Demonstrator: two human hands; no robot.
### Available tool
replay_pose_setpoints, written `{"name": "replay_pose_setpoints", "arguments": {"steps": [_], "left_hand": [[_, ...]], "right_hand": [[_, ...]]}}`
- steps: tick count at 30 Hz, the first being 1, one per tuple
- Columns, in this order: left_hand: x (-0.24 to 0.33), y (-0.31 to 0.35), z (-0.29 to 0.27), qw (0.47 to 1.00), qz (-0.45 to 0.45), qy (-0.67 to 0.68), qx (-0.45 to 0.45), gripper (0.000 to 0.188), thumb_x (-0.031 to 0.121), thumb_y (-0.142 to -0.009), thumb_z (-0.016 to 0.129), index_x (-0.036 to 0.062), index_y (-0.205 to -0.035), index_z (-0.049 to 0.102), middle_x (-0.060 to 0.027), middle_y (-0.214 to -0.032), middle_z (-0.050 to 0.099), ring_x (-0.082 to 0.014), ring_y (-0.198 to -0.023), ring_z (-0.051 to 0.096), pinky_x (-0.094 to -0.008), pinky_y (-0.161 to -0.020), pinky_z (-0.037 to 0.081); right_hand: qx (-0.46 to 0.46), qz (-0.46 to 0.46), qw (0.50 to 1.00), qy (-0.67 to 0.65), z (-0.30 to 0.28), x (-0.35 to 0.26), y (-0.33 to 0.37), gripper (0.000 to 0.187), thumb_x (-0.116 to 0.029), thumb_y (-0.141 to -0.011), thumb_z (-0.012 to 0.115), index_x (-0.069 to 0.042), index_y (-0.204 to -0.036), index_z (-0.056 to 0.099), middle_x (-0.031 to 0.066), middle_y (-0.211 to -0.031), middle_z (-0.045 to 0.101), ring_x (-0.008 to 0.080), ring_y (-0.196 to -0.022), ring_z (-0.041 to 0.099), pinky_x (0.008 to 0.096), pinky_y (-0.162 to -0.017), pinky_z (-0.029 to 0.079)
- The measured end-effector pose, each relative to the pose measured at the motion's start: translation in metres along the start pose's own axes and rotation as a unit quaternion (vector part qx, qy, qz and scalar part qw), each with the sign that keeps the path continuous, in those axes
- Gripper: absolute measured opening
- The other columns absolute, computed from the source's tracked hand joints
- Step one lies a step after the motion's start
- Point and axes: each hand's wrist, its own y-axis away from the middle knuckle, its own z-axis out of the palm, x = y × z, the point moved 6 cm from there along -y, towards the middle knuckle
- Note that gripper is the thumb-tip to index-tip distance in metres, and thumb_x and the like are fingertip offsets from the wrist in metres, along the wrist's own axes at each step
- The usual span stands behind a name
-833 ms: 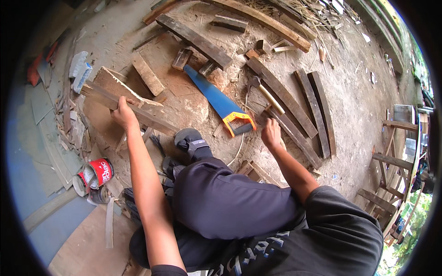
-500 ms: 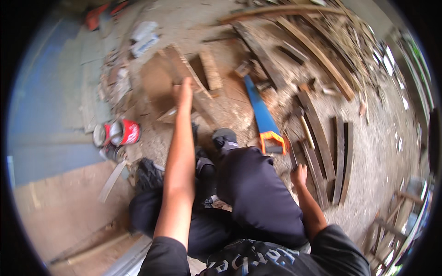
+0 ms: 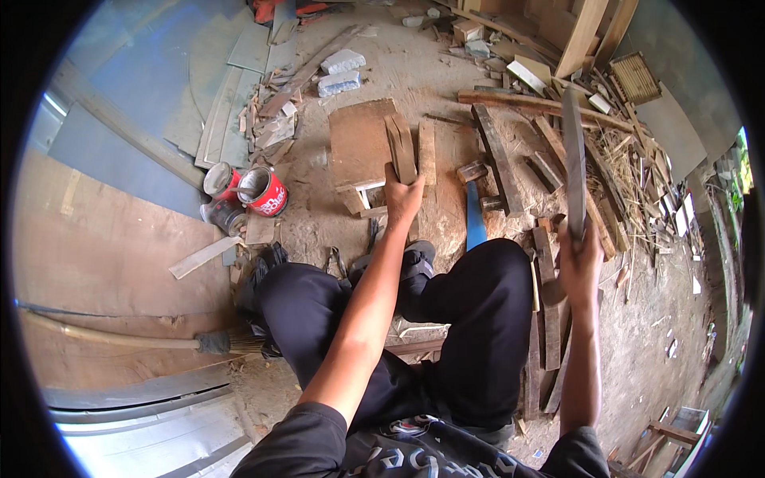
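Note:
My left hand (image 3: 404,195) is closed around the lower end of a short wooden piece (image 3: 401,143), which has a lengthwise groove or split. It stands up in front of a brown wooden board or box (image 3: 360,135), beside a wood block (image 3: 428,147). On the right, my right hand (image 3: 580,259) grips a machete (image 3: 574,151), its long grey blade pointing up and away from me. The handle is mostly hidden in the fingers. A handsaw (image 3: 476,215) with a blue blade lies between my hands, partly covered by my knee.
Dark wooden strips (image 3: 548,311) lie beside my right leg. Planks and offcuts (image 3: 498,155) spread over the ground farther off. At the left stand red cans (image 3: 265,193), with a broom handle (image 3: 111,333) nearer me. White blocks (image 3: 340,82) lie beyond the board.
My right hand has risen from the ground by the strips, lifting the machete upright. My left hand still holds wood, now more upright. The view has shifted, showing more of the far ground.

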Motion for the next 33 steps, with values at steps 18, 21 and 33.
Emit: {"name": "replay_pose_setpoints", "arguments": {"steps": [18,21,33], "left_hand": [[0.039,0.046,0.004,0.996,0.047,0.073,0.005,0.033,0.004,-0.08,0.073,-0.0008,-0.106,0.052,-0.0201,-0.092,0.065,-0.0344,-0.085,0.067,-0.0424,-0.075,0.053],[0.044,0.049,0.006,0.994,0.09,0.056,0.026,0.033,0.006,-0.08,0.074,-0.0006,-0.104,0.054,-0.0219,-0.091,0.066,-0.0381,-0.086,0.069,-0.0439,-0.074,0.053],[0.037,0.052,0.029,0.992,0.114,-0.011,0.049,0.038,0.006,-0.076,0.076,-0.0023,-0.107,0.056,-0.0234,-0.096,0.067,-0.04,-0.094,0.069,-0.0449,-0.079,0.055]], "right_hand": [[-0.105,-0.13,0.986,-0.016,0.113,-0.153,0.012,0.024,-0.008,-0.095,0.063,0.003,-0.115,0.052,0.0224,-0.062,0.064,0.0419,-0.059,0.067,0.0478,-0.051,0.048],[-0.131,-0.111,0.985,-0.012,0.118,-0.149,0.011,0.025,-0.007,-0.095,0.064,0.002,-0.115,0.052,0.0223,-0.063,0.064,0.0395,-0.058,0.067,0.0459,-0.05,0.048],[-0.111,-0.11,0.986,0.055,0.105,-0.14,0.01,0.019,-0.008,-0.098,0.06,0.003,-0.111,0.052,0.0256,-0.068,0.066,0.0428,-0.064,0.069,0.0475,-0.053,0.05]]}}
